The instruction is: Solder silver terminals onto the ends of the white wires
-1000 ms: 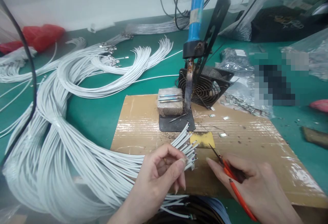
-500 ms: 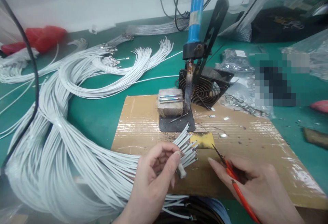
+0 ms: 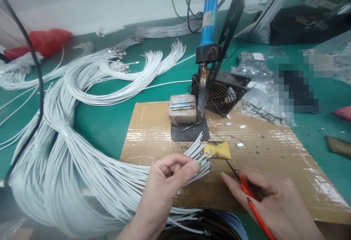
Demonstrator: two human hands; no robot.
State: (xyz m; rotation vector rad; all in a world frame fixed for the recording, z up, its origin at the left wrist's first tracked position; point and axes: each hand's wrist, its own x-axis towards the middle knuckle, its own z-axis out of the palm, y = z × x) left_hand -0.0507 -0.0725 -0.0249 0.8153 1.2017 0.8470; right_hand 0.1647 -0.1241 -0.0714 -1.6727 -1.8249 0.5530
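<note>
My left hand (image 3: 171,181) is closed round a bundle of white cables (image 3: 106,159), near their cut ends, which fan out past my thumb. The bundle runs left in a thick loop over the table. In my right hand (image 3: 268,196) is a red-handled tool (image 3: 253,205) with a thin dark pointed tip. That tip lies just below the yellow sponge (image 3: 218,150), to the right of the cable ends. Both hands are above a cardboard sheet (image 3: 153,123).
A blue-handled soldering iron (image 3: 210,13) stands in a holder beside a block (image 3: 183,109) with solder across it. Behind is a black fan (image 3: 223,93). Coiled white cables (image 3: 115,90) lie at the back left, plastic bags (image 3: 253,64) at the right.
My left thumb has moved slightly right and up over the cable ends. The whitish piece that hung below my left fingertips no longer shows. The tool's tip has shifted slightly left.
</note>
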